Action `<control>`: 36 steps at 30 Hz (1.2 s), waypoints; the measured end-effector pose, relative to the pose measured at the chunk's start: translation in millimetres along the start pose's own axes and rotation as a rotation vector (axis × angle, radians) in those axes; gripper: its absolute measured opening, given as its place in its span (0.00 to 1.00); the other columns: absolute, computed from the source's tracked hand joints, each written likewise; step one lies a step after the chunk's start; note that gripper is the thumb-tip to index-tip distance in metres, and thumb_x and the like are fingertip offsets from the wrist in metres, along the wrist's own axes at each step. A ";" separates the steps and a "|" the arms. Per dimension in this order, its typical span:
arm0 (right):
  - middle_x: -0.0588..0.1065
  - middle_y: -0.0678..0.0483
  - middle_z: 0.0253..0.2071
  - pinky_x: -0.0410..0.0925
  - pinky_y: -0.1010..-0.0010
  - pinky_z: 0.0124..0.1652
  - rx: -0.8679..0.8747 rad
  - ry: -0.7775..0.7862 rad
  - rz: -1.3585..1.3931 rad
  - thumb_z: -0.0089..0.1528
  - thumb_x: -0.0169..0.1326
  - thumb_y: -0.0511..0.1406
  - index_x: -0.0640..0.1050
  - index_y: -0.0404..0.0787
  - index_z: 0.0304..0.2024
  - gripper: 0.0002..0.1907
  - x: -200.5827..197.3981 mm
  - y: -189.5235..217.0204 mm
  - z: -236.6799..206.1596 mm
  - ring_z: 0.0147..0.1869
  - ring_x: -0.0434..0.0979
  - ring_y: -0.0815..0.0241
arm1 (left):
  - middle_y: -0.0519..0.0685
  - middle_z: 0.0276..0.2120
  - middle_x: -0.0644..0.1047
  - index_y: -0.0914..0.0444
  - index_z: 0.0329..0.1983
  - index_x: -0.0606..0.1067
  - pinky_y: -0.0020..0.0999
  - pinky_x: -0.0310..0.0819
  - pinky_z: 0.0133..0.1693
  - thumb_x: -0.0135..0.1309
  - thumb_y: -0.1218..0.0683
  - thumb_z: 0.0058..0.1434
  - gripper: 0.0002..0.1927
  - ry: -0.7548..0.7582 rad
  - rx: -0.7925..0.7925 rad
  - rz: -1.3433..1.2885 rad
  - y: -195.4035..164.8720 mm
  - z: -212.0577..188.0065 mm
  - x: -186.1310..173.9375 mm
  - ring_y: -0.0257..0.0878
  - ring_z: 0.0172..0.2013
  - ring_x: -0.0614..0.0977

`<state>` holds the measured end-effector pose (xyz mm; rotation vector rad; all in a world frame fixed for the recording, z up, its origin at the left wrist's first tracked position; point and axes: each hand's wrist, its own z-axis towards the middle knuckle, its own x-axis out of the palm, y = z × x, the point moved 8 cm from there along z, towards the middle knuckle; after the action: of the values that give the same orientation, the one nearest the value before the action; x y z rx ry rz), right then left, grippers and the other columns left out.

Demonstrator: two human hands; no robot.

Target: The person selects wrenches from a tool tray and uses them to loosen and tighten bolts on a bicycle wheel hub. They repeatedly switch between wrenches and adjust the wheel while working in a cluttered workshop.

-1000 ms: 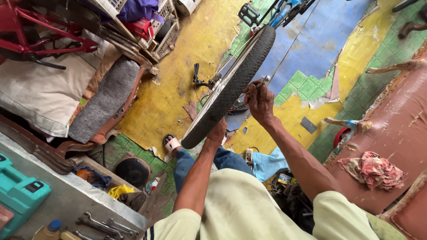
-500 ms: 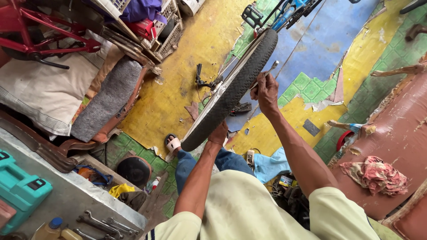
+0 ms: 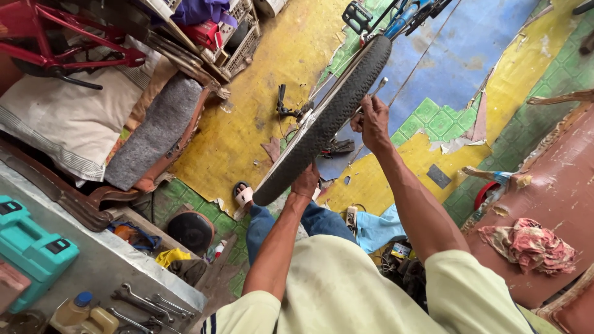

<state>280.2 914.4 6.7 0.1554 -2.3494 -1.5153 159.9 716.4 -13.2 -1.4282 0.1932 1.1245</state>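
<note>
We find the wheel (image 3: 325, 120), a bicycle wheel with a black knobby tyre, held up on a slant over the yellow, green and blue floor (image 3: 260, 130), its upper end close to a blue frame (image 3: 405, 15). The left hand (image 3: 306, 181) is closed around the tyre near its lower end. The right hand (image 3: 373, 120) is raised beside the upper part of the tyre, fingers curled tight around a slim metal wrench (image 3: 376, 88) whose tip points up past the tread. A sandalled foot (image 3: 244, 194) rests on the floor below the wheel. At lower left we note a grey surface (image 3: 93, 266) carrying a teal case (image 3: 31, 247), loose spanners (image 3: 145, 303) and a small bottle (image 3: 74, 309). A red rag (image 3: 529, 244) lies on the brown seat (image 3: 557, 185) at right.
</note>
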 end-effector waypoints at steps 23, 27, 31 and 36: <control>0.55 0.65 0.18 0.45 0.73 0.18 0.113 0.068 0.283 0.71 0.47 0.43 0.66 0.50 0.45 0.07 44.9 50.8 -33.8 0.18 0.51 0.70 | 0.63 0.42 0.79 0.69 0.53 0.74 0.47 0.77 0.44 0.50 0.61 0.69 0.11 0.218 0.001 -0.300 31.1 -108.8 -86.5 0.60 0.43 0.81; 0.58 0.61 0.19 0.46 0.71 0.18 0.054 0.057 0.302 0.73 0.46 0.43 0.61 0.50 0.38 0.12 47.4 42.4 -19.2 0.18 0.52 0.69 | 0.60 0.38 0.80 0.67 0.52 0.75 0.45 0.77 0.42 0.50 0.60 0.69 0.11 0.213 -0.034 -0.309 31.5 -111.3 -139.4 0.55 0.40 0.83; 0.57 0.59 0.17 0.45 0.68 0.16 -0.093 -0.037 0.174 0.77 0.46 0.43 0.62 0.43 0.32 0.20 35.7 23.9 -25.9 0.16 0.52 0.66 | 0.55 0.33 0.81 0.66 0.51 0.75 0.40 0.78 0.38 0.48 0.60 0.70 0.10 0.096 -0.110 -0.360 30.3 -98.7 -198.9 0.49 0.35 0.84; 0.69 0.46 0.24 0.61 0.54 0.34 -0.641 -0.072 -1.004 0.63 0.49 0.25 0.74 0.38 0.25 0.11 89.8 -40.0 -120.0 0.29 0.69 0.52 | 0.51 0.30 0.80 0.65 0.48 0.77 0.34 0.76 0.34 0.48 0.59 0.73 0.08 -0.092 -0.203 -0.375 32.5 -71.7 -251.6 0.41 0.30 0.82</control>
<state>233.2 769.4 35.5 1.2524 -1.7168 -2.6389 44.4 525.0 126.6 -1.5098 -0.2531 0.9134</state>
